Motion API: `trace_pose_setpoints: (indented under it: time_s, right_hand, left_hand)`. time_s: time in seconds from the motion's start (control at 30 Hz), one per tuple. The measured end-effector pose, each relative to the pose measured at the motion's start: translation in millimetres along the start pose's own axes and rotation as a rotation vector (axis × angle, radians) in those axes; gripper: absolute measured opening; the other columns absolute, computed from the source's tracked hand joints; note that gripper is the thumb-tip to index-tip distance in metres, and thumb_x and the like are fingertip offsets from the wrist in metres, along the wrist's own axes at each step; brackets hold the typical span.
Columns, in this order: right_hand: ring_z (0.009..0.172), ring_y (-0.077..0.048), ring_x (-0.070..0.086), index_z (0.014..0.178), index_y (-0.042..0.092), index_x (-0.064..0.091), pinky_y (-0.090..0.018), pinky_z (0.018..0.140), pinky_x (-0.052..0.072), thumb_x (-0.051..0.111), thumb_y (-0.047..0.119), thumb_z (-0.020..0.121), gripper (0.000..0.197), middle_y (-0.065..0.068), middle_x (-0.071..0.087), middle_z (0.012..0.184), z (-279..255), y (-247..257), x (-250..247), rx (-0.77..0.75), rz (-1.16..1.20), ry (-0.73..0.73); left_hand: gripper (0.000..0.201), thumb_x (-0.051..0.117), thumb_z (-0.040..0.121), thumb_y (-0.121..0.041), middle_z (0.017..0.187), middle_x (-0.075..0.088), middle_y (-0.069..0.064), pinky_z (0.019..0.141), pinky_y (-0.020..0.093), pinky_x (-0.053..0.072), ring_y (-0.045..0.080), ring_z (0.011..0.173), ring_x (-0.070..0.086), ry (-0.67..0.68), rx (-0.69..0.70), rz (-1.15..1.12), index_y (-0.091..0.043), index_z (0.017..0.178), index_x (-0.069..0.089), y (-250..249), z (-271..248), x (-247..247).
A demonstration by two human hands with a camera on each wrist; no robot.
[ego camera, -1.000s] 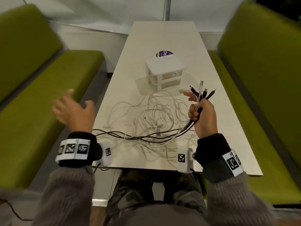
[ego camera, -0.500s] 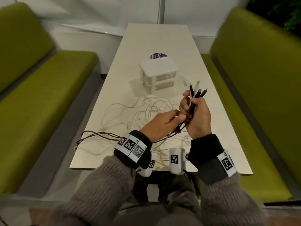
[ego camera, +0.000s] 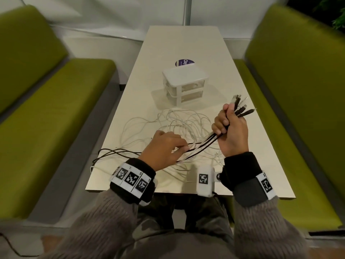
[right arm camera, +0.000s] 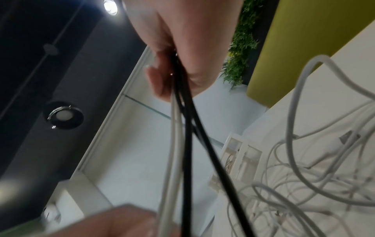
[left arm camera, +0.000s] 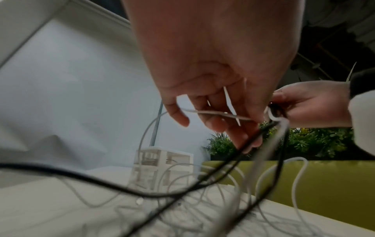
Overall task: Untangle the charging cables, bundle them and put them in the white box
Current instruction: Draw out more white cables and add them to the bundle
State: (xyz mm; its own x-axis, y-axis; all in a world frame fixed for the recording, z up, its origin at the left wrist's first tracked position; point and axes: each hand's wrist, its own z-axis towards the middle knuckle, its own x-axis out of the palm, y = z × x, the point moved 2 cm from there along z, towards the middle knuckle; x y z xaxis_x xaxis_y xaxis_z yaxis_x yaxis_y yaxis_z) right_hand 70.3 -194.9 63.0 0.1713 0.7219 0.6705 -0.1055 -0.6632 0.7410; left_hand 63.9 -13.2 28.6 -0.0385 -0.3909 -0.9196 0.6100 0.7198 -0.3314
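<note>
My right hand grips a bundle of black and white cables just below their plugs, which stick up past its fingers. From that fist the cables run left and down to my left hand, whose curled fingers pinch them above the table. The black cables trail on to the table's left edge. A tangle of white cables lies on the table under both hands. The white box, a small two-drawer unit, stands beyond the tangle.
The long white table runs away from me, with green benches on the left and right. A round purple sticker lies behind the box. A wall closes the far end.
My left hand came in from out over the left bench to my right hand, took hold of the cables there, then slid down-left along them. The right hand kept its grip.
</note>
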Motion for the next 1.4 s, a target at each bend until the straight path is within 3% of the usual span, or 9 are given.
trace_pose_setpoints:
  time_s: [0.13,0.2,0.3,0.7,0.93,1.0,1.07,1.23,1.4]
  right_hand:
    - [0.039,-0.003,0.018,0.080,0.016,0.047,-0.018,0.037,0.015,0.037,0.028,0.103,0.028,0.010,0.026,0.048,0,-8,7,-0.005,-0.050,0.002]
    - [0.041,-0.004,0.017,0.080,0.017,0.048,-0.019,0.039,0.014,0.038,0.029,0.103,0.027,0.010,0.025,0.049,0,-8,11,-0.016,-0.057,0.027]
    - [0.042,-0.004,0.016,0.080,0.018,0.047,-0.018,0.038,0.015,0.037,0.029,0.103,0.028,0.010,0.024,0.050,1,-4,12,-0.047,-0.072,0.049]
    - [0.045,-0.008,0.016,0.079,0.019,0.045,-0.020,0.040,0.019,0.041,0.028,0.103,0.026,0.008,0.025,0.052,9,26,-14,-0.176,-0.003,-0.184]
    - [0.045,-0.009,0.015,0.078,0.020,0.045,-0.020,0.040,0.019,0.041,0.027,0.102,0.026,0.008,0.023,0.052,14,35,-29,-0.258,0.005,-0.278]
    - [0.045,-0.009,0.015,0.079,0.020,0.045,-0.020,0.040,0.019,0.041,0.027,0.102,0.025,0.008,0.024,0.052,13,34,-29,-0.262,-0.017,-0.288]
    - [0.045,-0.009,0.017,0.079,0.019,0.045,-0.020,0.040,0.020,0.041,0.027,0.102,0.025,0.008,0.025,0.052,10,30,-23,-0.255,-0.047,-0.283]
    - [0.044,-0.008,0.018,0.078,0.018,0.046,-0.019,0.040,0.020,0.040,0.024,0.103,0.027,0.008,0.027,0.052,6,20,-2,-0.228,-0.073,-0.244]
    - [0.042,-0.007,0.018,0.077,0.017,0.045,-0.017,0.039,0.019,0.038,0.025,0.104,0.029,0.009,0.027,0.049,4,15,7,-0.204,-0.074,-0.213]
  left_hand:
    - [0.058,0.037,0.086,-0.065,0.120,0.059,-0.010,0.116,0.051,-0.004,0.008,0.124,0.041,0.006,-0.016,0.041,-0.027,0.126,0.053,-27,11,-12]
    - [0.052,0.046,0.089,-0.056,0.114,0.063,0.000,0.116,0.047,0.012,0.015,0.113,0.053,0.058,-0.019,-0.130,-0.018,0.124,0.050,-43,23,-7]
    - [0.025,0.051,0.094,-0.037,0.084,0.067,0.008,0.079,0.043,0.049,0.023,0.077,0.063,0.181,-0.110,-0.454,-0.013,0.092,0.051,-46,24,5]
    - [0.035,0.052,0.093,-0.034,0.055,0.042,-0.008,0.050,0.024,0.029,0.012,0.054,0.042,0.151,-0.342,-0.173,-0.022,0.062,0.042,59,-11,-13]
    - [0.029,0.055,0.089,-0.029,0.065,0.053,0.002,0.067,0.030,0.035,0.025,0.076,0.053,0.114,-0.661,-0.023,-0.018,0.062,0.051,122,-42,-29]
    - [0.020,0.053,0.089,-0.035,0.087,0.062,0.005,0.098,0.049,0.031,0.028,0.102,0.053,0.176,-0.793,0.090,-0.022,0.075,0.058,131,-51,-30]
    - [0.015,0.054,0.088,-0.040,0.110,0.057,0.005,0.105,0.068,0.014,0.032,0.122,0.042,0.262,-0.854,0.213,-0.026,0.090,0.059,128,-51,-28]
    - [0.063,0.068,0.078,-0.042,0.154,0.015,0.003,0.110,0.065,-0.002,0.024,0.144,0.001,0.266,-0.515,0.183,-0.029,0.131,0.037,74,-20,-8]
    - [0.056,0.067,0.081,-0.040,0.117,0.060,0.003,0.098,0.033,0.039,0.019,0.114,0.054,0.287,-0.206,-0.344,-0.019,0.128,0.045,3,2,29]
